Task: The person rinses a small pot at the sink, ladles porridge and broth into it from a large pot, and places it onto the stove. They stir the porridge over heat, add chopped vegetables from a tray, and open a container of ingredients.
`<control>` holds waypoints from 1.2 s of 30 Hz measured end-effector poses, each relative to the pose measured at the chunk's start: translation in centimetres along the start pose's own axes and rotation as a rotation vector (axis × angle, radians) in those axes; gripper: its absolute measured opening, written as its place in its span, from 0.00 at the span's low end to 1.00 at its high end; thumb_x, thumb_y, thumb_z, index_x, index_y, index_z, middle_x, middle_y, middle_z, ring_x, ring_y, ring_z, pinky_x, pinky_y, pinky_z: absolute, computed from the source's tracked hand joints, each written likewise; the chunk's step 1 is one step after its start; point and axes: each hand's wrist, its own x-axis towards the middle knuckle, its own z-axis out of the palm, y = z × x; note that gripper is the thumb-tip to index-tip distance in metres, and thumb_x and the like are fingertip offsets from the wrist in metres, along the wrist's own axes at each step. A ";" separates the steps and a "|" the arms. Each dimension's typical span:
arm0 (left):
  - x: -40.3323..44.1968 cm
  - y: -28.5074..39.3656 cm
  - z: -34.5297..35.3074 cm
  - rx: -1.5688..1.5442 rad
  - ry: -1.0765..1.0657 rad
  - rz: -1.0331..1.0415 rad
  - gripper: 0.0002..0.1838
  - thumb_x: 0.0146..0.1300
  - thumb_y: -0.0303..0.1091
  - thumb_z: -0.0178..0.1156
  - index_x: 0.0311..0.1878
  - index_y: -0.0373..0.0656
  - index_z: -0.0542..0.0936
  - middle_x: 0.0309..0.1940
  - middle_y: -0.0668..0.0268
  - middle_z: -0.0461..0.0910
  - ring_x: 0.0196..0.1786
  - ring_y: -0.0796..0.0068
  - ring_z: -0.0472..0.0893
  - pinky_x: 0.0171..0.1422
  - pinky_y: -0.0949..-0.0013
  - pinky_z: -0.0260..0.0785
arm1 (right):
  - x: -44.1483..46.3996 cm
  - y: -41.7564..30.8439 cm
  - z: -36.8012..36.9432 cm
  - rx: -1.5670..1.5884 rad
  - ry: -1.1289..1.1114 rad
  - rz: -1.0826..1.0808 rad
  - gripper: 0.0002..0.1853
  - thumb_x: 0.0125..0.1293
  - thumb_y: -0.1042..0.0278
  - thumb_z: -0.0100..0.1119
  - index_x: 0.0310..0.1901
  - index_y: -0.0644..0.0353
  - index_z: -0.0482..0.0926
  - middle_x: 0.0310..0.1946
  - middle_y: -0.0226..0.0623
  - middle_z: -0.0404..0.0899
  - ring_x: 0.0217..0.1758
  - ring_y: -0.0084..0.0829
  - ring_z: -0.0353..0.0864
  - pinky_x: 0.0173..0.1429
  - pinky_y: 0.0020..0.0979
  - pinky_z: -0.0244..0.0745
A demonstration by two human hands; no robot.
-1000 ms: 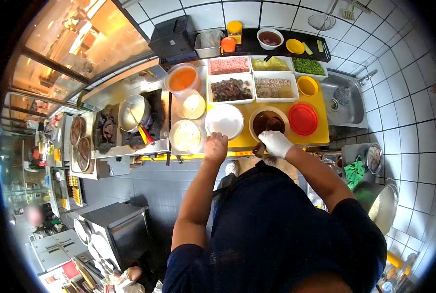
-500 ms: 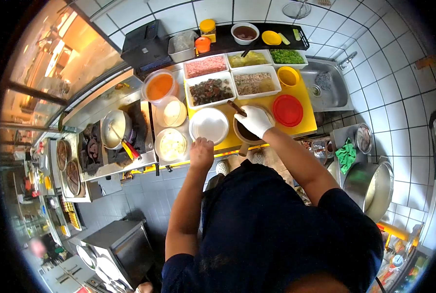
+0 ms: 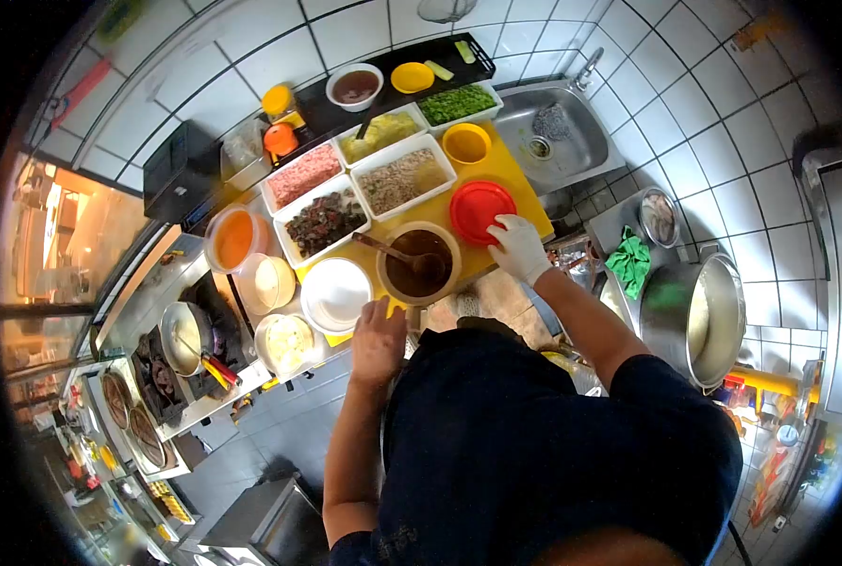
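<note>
My right hand (image 3: pixel 517 249), in a white glove, reaches to the near right rim of a round red plastic lid or dish (image 3: pixel 478 209). Its fingers are apart and overlap that rim; firm contact is hard to make out. My bare left hand (image 3: pixel 380 338) lies beside the stack of white round bowls or plates (image 3: pixel 337 291), at the counter's front edge, fingers stretched forward with nothing visible in them. Between the two hands stands a round pot (image 3: pixel 383 274) of dark brown sauce. A wooden ladle (image 3: pixel 388 248) rests in it, handle leaning over the far left rim.
White trays of minced meat (image 3: pixel 305 176), dark chopped pieces (image 3: pixel 325 224) and chopped greens (image 3: pixel 459 104) line the yellow board (image 3: pixel 520 193). Left are an orange-liquid tub (image 3: pixel 234 238) and a wok (image 3: pixel 183 335) on the stove. Right are a sink (image 3: pixel 581 127) and large pot (image 3: pixel 694 321).
My right hand has let go of the wooden ladle, now lying in the sauce pot, and moved right to the red lid. The view has turned; my left hand stays by the white bowls.
</note>
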 end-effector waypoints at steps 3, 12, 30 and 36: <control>2.3 1.6 3.0 -0.016 -0.047 0.007 0.10 0.57 0.33 0.67 0.41 0.43 0.81 0.47 0.59 0.78 0.53 0.52 0.77 0.54 0.51 0.75 | -0.3 1.4 0.9 0.039 -0.005 -0.092 0.12 0.60 0.64 0.64 0.44 0.55 0.85 0.48 0.40 0.82 0.55 0.46 0.81 0.61 0.48 0.74; 3.2 3.9 5.4 0.039 -0.067 -0.031 0.14 0.59 0.31 0.64 0.48 0.41 0.83 0.57 0.52 0.79 0.65 0.47 0.75 0.63 0.47 0.72 | -0.1 4.4 -3.6 0.217 -0.001 0.031 0.08 0.63 0.69 0.60 0.42 0.57 0.84 0.39 0.38 0.83 0.46 0.45 0.82 0.52 0.46 0.76; 4.4 4.2 8.7 0.231 -0.072 -0.194 0.04 0.62 0.34 0.59 0.36 0.48 0.81 0.37 0.65 0.79 0.53 0.59 0.78 0.69 0.43 0.63 | -0.1 8.0 -4.0 0.452 0.175 0.100 0.10 0.68 0.74 0.61 0.49 0.62 0.85 0.49 0.44 0.85 0.55 0.42 0.83 0.61 0.38 0.77; 3.5 4.1 9.7 0.313 -0.092 -0.291 0.06 0.61 0.33 0.58 0.40 0.48 0.81 0.42 0.64 0.80 0.57 0.57 0.77 0.74 0.39 0.60 | -0.8 7.2 -1.7 0.327 -0.050 -0.127 0.14 0.64 0.73 0.64 0.51 0.61 0.86 0.58 0.48 0.82 0.61 0.49 0.80 0.67 0.43 0.76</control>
